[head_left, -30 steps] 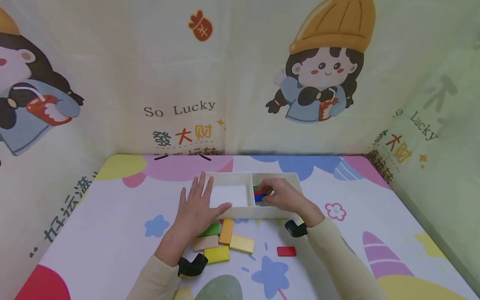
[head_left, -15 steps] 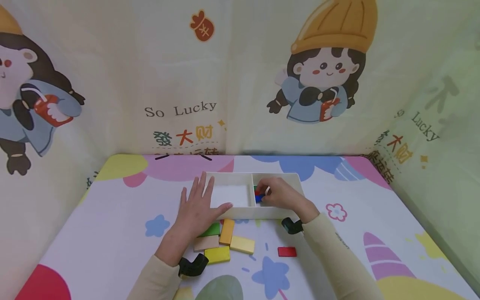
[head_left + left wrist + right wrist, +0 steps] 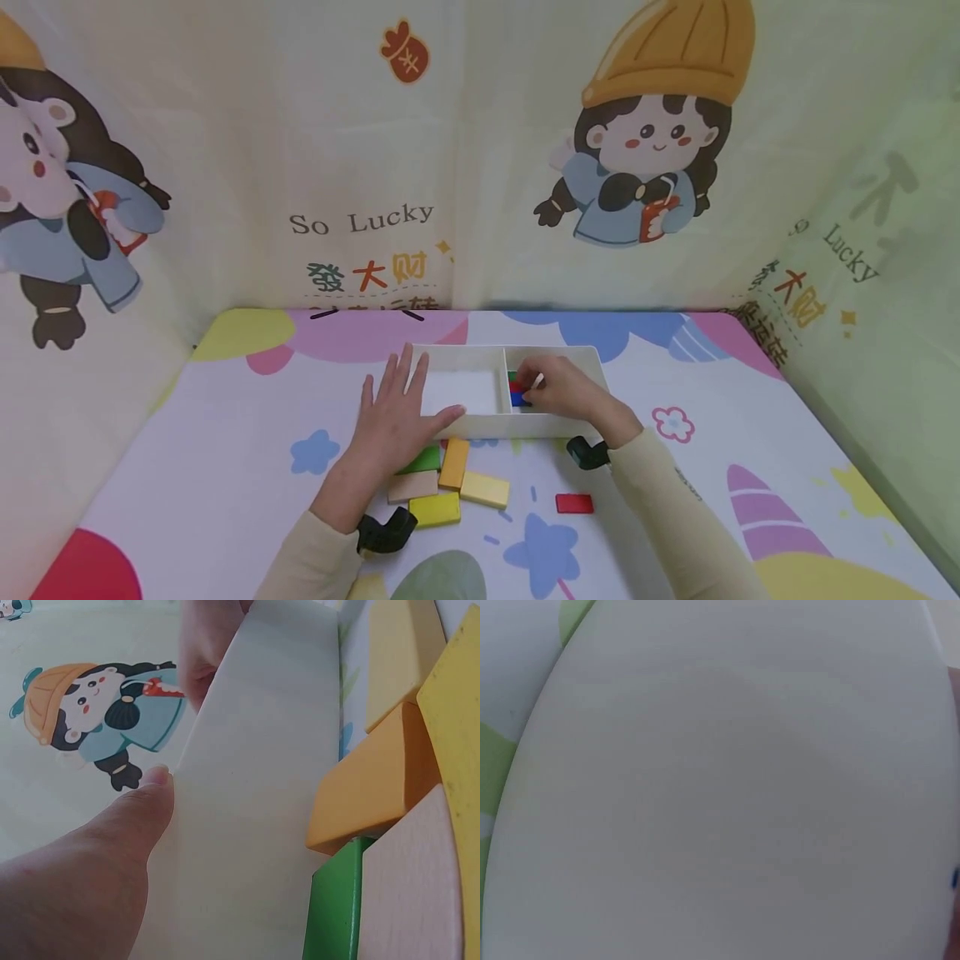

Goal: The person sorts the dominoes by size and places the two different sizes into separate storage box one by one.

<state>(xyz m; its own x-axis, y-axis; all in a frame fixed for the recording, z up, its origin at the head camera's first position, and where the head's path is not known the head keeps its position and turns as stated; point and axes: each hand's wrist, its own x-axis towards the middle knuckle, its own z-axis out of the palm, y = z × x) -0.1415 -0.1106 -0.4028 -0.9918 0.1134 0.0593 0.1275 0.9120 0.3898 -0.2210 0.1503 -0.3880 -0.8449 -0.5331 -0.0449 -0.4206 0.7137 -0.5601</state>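
Observation:
A white two-compartment box (image 3: 480,427) stands toward the back of the table. My left hand (image 3: 392,423) lies spread over its left end, with the thumb (image 3: 154,787) on the front rim. Down in the smaller right compartment, my right hand (image 3: 573,390) has curled fingers and pinches a blue block (image 3: 517,400) beside the divider. Behind that block are a red block (image 3: 514,387) and a green block (image 3: 513,377), partly covered by the fingers. The box's front wall (image 3: 720,787) fills the right wrist view and hides most of that hand.
In front of the box lie a green block (image 3: 424,458), an orange block (image 3: 453,464), a pale wood block (image 3: 412,487), a yellow block (image 3: 435,510) and a cream block (image 3: 484,489). A thin red block (image 3: 573,503) lies apart, to the right.
The right hand has made small shifts inside the right compartment, and the blue block there has moved slightly. The left hand and the loose blocks have stayed put.

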